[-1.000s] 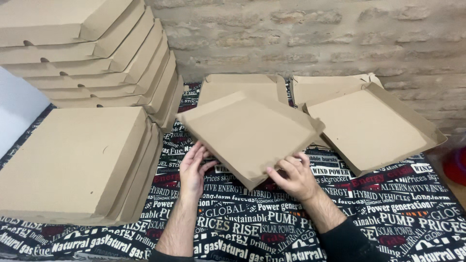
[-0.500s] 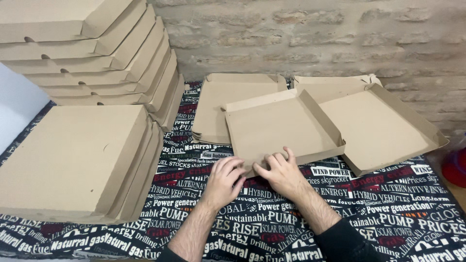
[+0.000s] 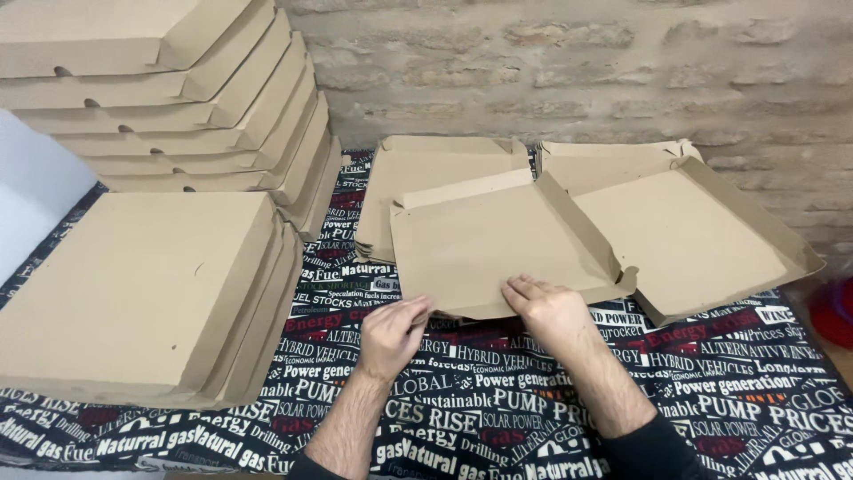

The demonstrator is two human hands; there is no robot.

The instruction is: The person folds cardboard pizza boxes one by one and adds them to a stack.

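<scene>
An unfolded brown cardboard pizza box (image 3: 484, 240) lies open on the table in front of me, its lid half (image 3: 693, 236) spread to the right with raised side flaps. My left hand (image 3: 391, 336) pinches the box's near front edge at its left end. My right hand (image 3: 549, 313) presses flat on the same near edge, fingers pointing left. Both hands are touching the cardboard along that front flap.
Closed folded boxes sit stacked at my left (image 3: 133, 293), with a taller stack behind them (image 3: 178, 98). Flat box blanks (image 3: 444, 160) lie behind the open box against a brick wall (image 3: 577, 71). A black printed tablecloth (image 3: 498, 418) covers the table. A red object (image 3: 835, 311) is at the right edge.
The box was held tilted up in both hands, then laid down flat and opened. My hands have moved onto its near front edge, the left one now gripping the flap.
</scene>
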